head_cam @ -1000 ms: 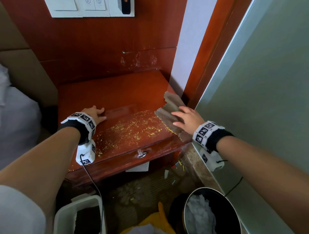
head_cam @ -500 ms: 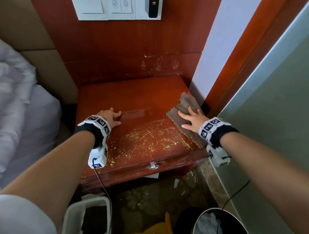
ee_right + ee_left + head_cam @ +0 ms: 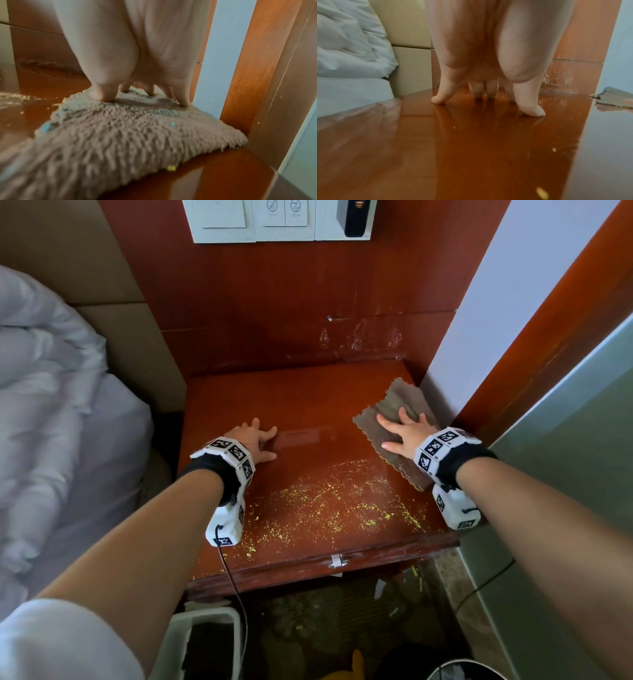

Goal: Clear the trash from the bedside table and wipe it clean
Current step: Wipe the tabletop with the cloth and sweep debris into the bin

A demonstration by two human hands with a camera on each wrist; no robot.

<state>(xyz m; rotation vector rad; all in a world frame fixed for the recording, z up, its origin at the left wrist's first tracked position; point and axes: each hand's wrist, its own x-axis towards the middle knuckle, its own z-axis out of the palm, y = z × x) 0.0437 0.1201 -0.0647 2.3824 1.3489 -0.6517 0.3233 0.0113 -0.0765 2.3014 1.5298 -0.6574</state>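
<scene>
The red-brown bedside table (image 3: 308, 392) carries a band of yellow crumbs (image 3: 335, 508) across its front half. A grey-brown fluffy cloth (image 3: 390, 409) (image 3: 130, 135) lies at the table's right side against the wall. My right hand (image 3: 404, 433) presses flat on the cloth with fingers spread; its fingertips (image 3: 101, 96) dig into the pile. My left hand (image 3: 255, 441) rests on the bare wood at the left, its fingertips (image 3: 438, 100) touching the glossy top and holding nothing. The cloth's far edge (image 3: 614, 98) shows at the right in the left wrist view.
A bed with white bedding (image 3: 51, 405) stands left of the table. A wall panel with switches (image 3: 274, 220) is above. On the floor are a white bin (image 3: 205, 642), a dark bucket (image 3: 466, 672) and scattered scraps (image 3: 416, 573). A wooden door frame (image 3: 548, 337) borders the right.
My right hand has pushed the cloth back along the right side of the table, away from the front edge. The view has tilted up. My left hand stays planted.
</scene>
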